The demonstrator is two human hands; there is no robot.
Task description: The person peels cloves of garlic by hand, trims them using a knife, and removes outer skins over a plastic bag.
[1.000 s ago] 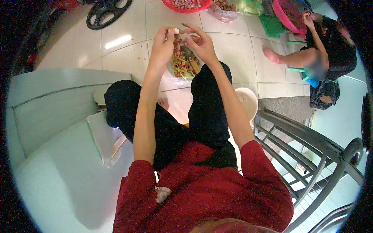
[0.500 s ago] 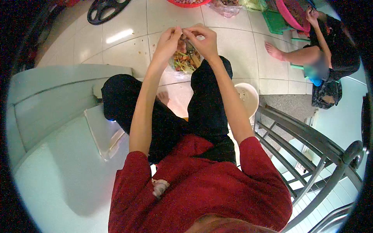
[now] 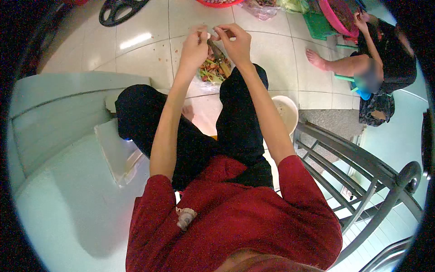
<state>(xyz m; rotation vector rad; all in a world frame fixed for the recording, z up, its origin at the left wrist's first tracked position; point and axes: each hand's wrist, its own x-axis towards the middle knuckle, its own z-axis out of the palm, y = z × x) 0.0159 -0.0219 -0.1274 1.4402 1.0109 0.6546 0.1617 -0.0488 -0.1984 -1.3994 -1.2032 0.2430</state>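
Observation:
My left hand (image 3: 195,49) and my right hand (image 3: 234,44) are raised in front of my knees, a small gap apart. The left fingers are closed, with a small whitish piece (image 3: 209,36) showing at their tips; its kind is too small to tell. The right thumb and fingertips are pinched together, and whatever they grip is hidden. Below both hands, a heap of vegetable scraps (image 3: 213,70), green, yellow and reddish-brown, lies on clear plastic (image 3: 209,85) on the tiled floor.
A whitish bucket (image 3: 292,111) stands right of my knee, near a metal rack (image 3: 335,145). A person (image 3: 385,59) sits at right by a pink basin (image 3: 335,20). A red basin (image 3: 219,2), plastic bag (image 3: 260,10) and black wheel-like base (image 3: 120,11) are farther off.
My hands have moved slightly apart, from fingertips meeting to a visible gap. The left hand is blurred by motion at the fingers. The whole view has shifted a little.

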